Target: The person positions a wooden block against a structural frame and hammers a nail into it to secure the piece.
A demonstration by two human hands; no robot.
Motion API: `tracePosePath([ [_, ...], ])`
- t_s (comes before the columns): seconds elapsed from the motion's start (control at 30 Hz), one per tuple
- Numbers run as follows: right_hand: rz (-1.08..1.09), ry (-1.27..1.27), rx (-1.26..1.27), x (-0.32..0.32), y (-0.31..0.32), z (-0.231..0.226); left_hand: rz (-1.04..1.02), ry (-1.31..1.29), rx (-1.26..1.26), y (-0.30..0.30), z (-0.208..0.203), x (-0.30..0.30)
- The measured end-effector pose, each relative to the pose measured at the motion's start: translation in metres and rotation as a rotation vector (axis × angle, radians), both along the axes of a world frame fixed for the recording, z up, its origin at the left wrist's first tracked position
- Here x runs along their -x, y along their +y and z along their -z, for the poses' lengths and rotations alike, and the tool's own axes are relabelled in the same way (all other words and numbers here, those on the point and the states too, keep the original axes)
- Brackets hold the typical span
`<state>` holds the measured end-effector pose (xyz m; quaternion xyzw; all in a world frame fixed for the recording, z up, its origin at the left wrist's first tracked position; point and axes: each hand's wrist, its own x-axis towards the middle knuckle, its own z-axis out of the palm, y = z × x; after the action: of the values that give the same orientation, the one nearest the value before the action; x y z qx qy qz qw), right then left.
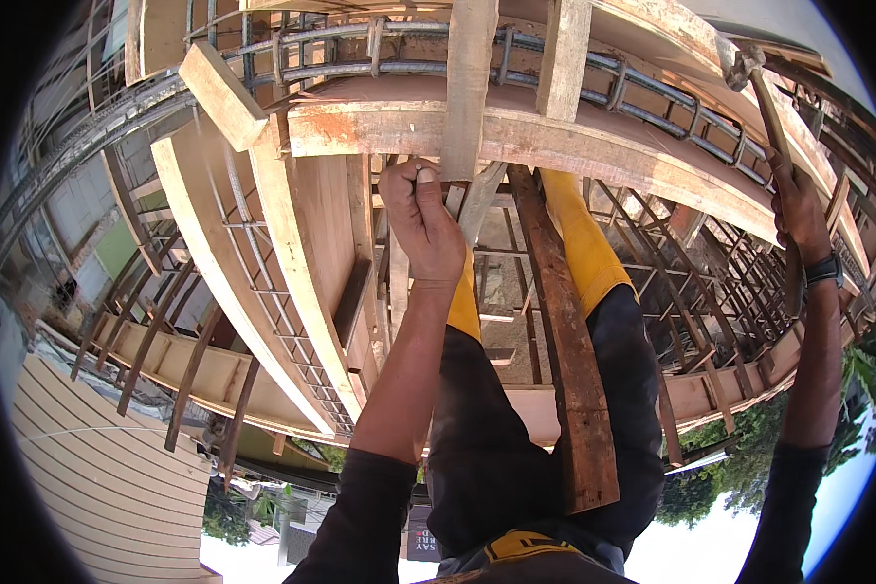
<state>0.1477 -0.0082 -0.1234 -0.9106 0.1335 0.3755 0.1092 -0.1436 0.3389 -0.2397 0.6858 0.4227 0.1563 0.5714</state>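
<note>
My right hand [803, 214], raised at the far right, is wrapped around the handle of a hammer [771, 117]. The hammer's head is up, near the upper timber edge. In the middle, my left hand [423, 224] is closed in a pinch against the lower edge of a pale timber beam [370, 129]. Whatever sits between its fingers is too small to make out. Just right of those fingers, an upright wooden batten [470, 88] crosses the beam's face. A second batten [564, 63] stands farther right.
A rebar cage [409, 68] runs behind the beam inside wooden formwork. To the left, another formwork channel [292, 263] holds rebar. A dark plank [565, 341] lies between my legs and yellow boots [589, 243]. Below are gaps with many thin props. A short wood block [224, 95] juts out upper left.
</note>
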Motion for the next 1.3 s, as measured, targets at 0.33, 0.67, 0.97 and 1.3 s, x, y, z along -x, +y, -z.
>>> tracePosePath([
  [0.33, -0.007, -0.04, -0.043, 0.008, -0.009, 0.01, 0.036, -0.116, -0.111, 0.003, 0.032, -0.028],
  [0.67, 0.112, -0.161, -0.174, 0.069, 0.019, 0.003, 0.197, -0.139, -0.397, 0.006, 0.043, -0.018],
  [0.97, -0.204, -0.012, -0.723, 0.187, 0.109, -0.009, 0.278, -0.182, -0.461, 0.013, 0.059, -0.016],
  [1.3, -0.367, -0.022, -0.829, 0.199, 0.155, 0.011, 0.303, -0.216, -0.512, 0.015, 0.056, -0.016],
])
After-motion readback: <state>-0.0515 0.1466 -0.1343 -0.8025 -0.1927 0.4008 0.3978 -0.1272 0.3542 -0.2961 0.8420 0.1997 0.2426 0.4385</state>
